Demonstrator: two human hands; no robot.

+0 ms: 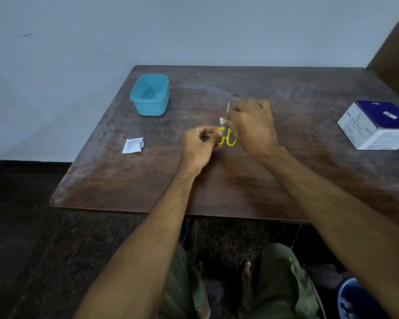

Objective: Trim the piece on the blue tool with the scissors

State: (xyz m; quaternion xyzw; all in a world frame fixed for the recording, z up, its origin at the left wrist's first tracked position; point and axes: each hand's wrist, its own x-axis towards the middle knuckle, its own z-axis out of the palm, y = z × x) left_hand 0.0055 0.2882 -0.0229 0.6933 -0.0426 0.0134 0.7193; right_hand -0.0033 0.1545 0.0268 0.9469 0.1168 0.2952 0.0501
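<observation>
**Wiping the scissor blades with the swab**

Your left hand (199,143) is curled, thumb and fingers pinching one yellow handle loop of the scissors (226,134), which lie near the middle of the surface (124,185) with the blades pointing far. Your right hand (251,125) is bent over the blades, fingertips pinching a small white swab (221,120) against the metal. Keep the left-hand pinch firm so the handles cannot swivel, and, as I judge it, draw the swab along the flat of the blade, not across the edge; the steel is thin, narrow and looks closed.

The handles are glossy, rounded plastic. The swab is soft and crumpled. The surface is dark wood-grain laminate, worn and scuffed. Far left stands a smooth, turquoise plastic tub (150,95), square with rounded corners. A torn white sachet (133,145) lies flat at near left; a white-and-purple cardboard box (376,125) sits at the right.
</observation>
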